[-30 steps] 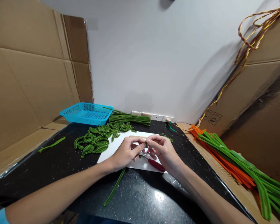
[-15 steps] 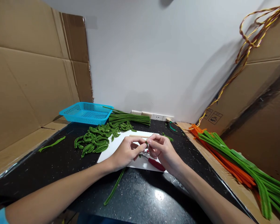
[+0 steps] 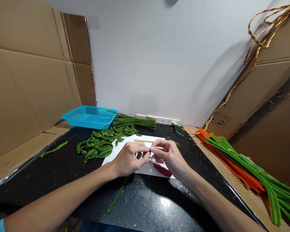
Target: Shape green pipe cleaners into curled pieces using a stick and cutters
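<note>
My left hand [image 3: 132, 158] is closed on a green chenille stem [image 3: 118, 197], whose tail slants out below the palm over the dark counter. Fingertip to fingertip with it, my right hand [image 3: 168, 156] is pinched shut at the stem's other end, mostly hidden by the fingers. Beneath both hands lies a white sheet [image 3: 141, 137]. Red-handled pliers or scissors [image 3: 162, 169] rest on it, their metal end partly covered by my right hand. A thin wooden stick [image 3: 143, 140] lies across the sheet's far part.
Left of the sheet is a pile of bent green chenille pieces [image 3: 99, 145]. Behind it stand a blue basket [image 3: 89, 122] and a bundle of straight green stems [image 3: 135, 123]. Green stems [image 3: 246, 164] and orange stems [image 3: 241, 175] lie at right. Cardboard [image 3: 33, 74] walls flank the counter.
My fingertips have shifted slightly left and down, and the left fingers have curled a bit closer. The green bit seen between the fingertips is now mostly covered.
</note>
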The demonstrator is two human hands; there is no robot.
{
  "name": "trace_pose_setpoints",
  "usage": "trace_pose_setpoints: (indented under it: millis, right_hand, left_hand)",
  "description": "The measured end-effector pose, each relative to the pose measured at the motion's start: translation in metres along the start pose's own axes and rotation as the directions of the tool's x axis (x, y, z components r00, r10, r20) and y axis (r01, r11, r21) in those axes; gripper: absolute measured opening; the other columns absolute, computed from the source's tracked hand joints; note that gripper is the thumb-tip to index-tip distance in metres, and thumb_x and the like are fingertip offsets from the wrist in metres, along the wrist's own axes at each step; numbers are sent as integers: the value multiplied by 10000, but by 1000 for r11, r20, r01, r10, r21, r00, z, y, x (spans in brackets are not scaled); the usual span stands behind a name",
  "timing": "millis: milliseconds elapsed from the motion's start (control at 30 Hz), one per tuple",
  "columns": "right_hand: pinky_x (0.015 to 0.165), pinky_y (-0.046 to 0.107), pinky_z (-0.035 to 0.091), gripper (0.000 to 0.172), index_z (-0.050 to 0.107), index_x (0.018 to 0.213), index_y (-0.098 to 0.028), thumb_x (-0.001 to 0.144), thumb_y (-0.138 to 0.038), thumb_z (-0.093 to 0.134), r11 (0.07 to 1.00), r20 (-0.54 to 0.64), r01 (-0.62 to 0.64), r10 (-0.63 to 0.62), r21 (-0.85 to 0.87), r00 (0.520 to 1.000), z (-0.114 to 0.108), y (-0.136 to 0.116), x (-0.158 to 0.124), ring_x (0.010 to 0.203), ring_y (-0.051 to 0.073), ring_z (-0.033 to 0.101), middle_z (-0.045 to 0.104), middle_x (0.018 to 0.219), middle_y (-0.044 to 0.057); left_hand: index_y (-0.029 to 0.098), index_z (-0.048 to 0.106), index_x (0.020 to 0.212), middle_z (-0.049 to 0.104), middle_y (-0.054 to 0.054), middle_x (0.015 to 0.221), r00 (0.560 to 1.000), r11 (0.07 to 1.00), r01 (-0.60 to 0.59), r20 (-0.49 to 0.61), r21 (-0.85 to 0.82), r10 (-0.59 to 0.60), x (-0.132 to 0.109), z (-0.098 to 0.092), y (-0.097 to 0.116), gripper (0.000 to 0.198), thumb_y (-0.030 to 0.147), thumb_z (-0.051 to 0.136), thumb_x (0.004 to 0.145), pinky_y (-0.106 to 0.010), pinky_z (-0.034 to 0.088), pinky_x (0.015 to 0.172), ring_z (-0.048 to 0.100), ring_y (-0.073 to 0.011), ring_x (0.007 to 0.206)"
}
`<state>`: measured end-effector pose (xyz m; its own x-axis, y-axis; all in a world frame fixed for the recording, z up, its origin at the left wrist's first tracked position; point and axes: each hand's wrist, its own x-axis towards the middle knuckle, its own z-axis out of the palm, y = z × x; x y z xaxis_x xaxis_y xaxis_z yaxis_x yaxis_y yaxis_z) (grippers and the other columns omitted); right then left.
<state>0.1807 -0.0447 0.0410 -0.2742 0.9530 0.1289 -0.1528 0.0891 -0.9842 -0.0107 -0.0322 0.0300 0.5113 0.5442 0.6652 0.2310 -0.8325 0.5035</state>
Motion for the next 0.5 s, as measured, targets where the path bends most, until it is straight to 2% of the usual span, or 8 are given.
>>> trace_pose_setpoints:
  millis: [133,233,367,500]
  right_hand:
    - [460,214,289,380,673,744,-128,678,-432,892,997,-29,40,-42,-73,999,2,0,0,480,64,429,568,624,-17]
    - [465,215,294,418,668,730,-124,657,-465,897,995,-34,37,-40,-88,999,3,1,0,478,65,433,564,616,-18]
    - [474,218,299,446,662,734,-126,669,-511,878,991,-27,24,-28,-130,999,2,7,1,481,66,413,535,581,-30]
    - [482,219,305,445,661,710,-126,683,-520,865,981,-22,54,-59,-188,998,1,12,2,507,70,411,534,587,-28]
  left_hand:
    - [147,671,693,533,18,626,997,990,-78,7,114,77,0,-2,-2,219,90,573,881,-242,366,595,453,-95,578]
    - [148,649,692,541,10,639,990,962,-142,21,234,141,-2,-1,-5,209,94,568,877,-245,365,589,462,-103,587]
    - [151,654,742,586,-6,674,969,881,-246,82,404,233,-5,0,-10,184,109,551,888,-258,384,591,506,-123,606]
    - [151,647,746,588,-13,671,956,803,-290,130,520,262,-5,-1,-11,201,117,527,903,-266,372,562,517,-131,592]
